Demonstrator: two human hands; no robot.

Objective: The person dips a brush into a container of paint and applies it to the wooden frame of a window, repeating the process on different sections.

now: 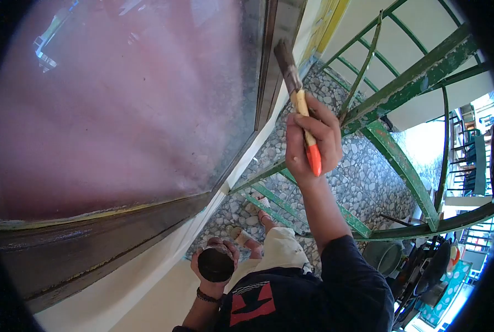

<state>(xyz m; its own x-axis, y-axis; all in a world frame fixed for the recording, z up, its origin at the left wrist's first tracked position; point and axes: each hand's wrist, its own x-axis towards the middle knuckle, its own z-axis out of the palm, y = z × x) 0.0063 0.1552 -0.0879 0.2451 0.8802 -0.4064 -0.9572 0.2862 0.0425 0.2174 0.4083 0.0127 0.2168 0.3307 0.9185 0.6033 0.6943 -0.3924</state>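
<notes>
You are gripping the paintbrush (299,102) in your right hand (309,145), bristles pointing toward twelve o'clock beside the metal window frame (269,72) — keep the strokes running along the frame's length, light at the tip. Your left hand (214,268) is wrapped around the dark paint can (216,264) at seven o'clock — hold it level, and reload sparingly so nothing drips.

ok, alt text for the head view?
The right hand holds a wooden paintbrush with an orange handle tip against a dark metal window frame. The left hand holds a small dark round container below.
</notes>
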